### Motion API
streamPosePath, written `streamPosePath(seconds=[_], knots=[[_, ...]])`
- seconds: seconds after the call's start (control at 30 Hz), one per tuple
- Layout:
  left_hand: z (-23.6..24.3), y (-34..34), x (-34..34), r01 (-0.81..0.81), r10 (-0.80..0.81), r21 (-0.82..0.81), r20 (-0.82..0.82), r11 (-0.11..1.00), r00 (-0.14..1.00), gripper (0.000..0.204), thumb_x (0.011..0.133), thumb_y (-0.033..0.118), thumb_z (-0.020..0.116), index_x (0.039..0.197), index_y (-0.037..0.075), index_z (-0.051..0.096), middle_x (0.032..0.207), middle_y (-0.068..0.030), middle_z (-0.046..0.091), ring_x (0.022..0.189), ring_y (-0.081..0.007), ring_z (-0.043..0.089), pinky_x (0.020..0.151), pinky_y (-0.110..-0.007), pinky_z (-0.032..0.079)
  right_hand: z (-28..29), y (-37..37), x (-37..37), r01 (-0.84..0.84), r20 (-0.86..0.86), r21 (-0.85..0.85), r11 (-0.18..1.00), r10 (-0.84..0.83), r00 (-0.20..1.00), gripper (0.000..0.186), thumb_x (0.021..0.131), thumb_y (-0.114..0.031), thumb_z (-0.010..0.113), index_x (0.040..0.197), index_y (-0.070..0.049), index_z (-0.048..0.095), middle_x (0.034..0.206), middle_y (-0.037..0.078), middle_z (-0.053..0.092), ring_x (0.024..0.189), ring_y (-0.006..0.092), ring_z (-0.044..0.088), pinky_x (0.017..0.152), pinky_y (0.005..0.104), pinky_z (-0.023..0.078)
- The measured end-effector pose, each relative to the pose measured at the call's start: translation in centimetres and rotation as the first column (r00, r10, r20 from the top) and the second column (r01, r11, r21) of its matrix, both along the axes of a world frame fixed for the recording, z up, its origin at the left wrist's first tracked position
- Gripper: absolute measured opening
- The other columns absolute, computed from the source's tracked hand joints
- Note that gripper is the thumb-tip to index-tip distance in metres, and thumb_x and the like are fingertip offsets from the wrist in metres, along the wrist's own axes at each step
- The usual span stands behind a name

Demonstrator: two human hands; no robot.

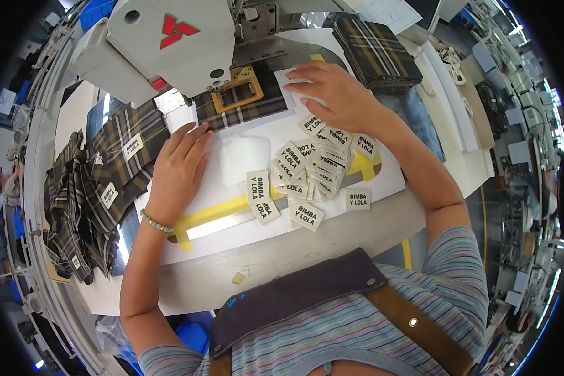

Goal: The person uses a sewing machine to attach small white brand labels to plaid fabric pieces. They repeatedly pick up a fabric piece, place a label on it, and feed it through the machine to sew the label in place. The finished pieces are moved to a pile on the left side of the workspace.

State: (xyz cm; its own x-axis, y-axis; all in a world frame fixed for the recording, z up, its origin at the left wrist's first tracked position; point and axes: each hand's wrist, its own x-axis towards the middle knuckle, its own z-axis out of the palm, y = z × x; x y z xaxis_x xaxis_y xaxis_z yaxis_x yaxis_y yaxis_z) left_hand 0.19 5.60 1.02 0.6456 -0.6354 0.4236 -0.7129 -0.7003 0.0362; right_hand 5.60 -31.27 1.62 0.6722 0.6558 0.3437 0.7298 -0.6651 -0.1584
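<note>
A plaid fabric piece [266,100] lies under the head of a sewing machine [169,47], below a brass-coloured rectangular clamp frame [257,98]. My left hand [185,153] lies flat with fingers stretched, its fingertips at the fabric's near left edge. To the right, my right hand [332,94] is spread over a white sheet beside the fabric's right end, holding nothing. Between my forearms lies a loose pile of white fabric labels [323,160] with dark print. Any label inside the clamp frame is hard to make out.
Plaid pieces with labels on them [116,147] heap over the table's left side. A neat stack of plaid pieces [382,53] stands at the back right. Yellow tape [222,205] edges the white work sheet. Other workstations line both sides.
</note>
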Motion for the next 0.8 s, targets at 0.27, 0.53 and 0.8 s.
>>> streamPosePath(seconds=[0.27,0.53,0.8], knots=[[-0.6,0.7,-1.0,0.004,-0.027,-0.116,-0.194,0.993,0.981,0.043,0.090,-0.001,0.072,0.133,0.001,0.068,0.141,-0.0111,0.070,0.134,-0.0371,0.062,0.110,-0.046,0.053,-1.1,0.3,-0.6,-0.084,-0.034,-0.138,0.987,0.080,0.996,0.046,0.109,-0.035,0.059,0.150,-0.016,0.065,0.170,0.011,0.042,0.161,0.0353,0.028,0.132,0.0532,0.023],[-0.2,0.8,-0.8,-0.016,-0.005,-0.149,-0.138,0.989,0.990,0.038,0.089,-0.001,0.075,0.127,0.001,0.071,0.133,-0.0116,0.074,0.128,-0.0358,0.065,0.107,-0.045,0.054,-1.3,0.5,-0.8,-0.111,-0.065,-0.070,0.991,0.106,0.992,0.046,0.109,-0.036,0.059,0.150,-0.017,0.066,0.170,0.009,0.043,0.161,0.0346,0.029,0.133,0.0534,0.022],[-0.6,1.0,-0.6,-0.003,-0.023,-0.183,-0.142,0.983,0.990,0.035,0.088,0.001,0.077,0.122,0.000,0.072,0.125,-0.0127,0.075,0.121,-0.0347,0.068,0.102,-0.044,0.056,-1.1,-0.3,-0.2,-0.151,-0.075,0.011,0.989,0.151,0.986,0.037,0.107,-0.037,0.064,0.135,-0.016,0.077,0.159,0.009,0.057,0.156,0.0330,0.038,0.128,0.0497,0.031]])
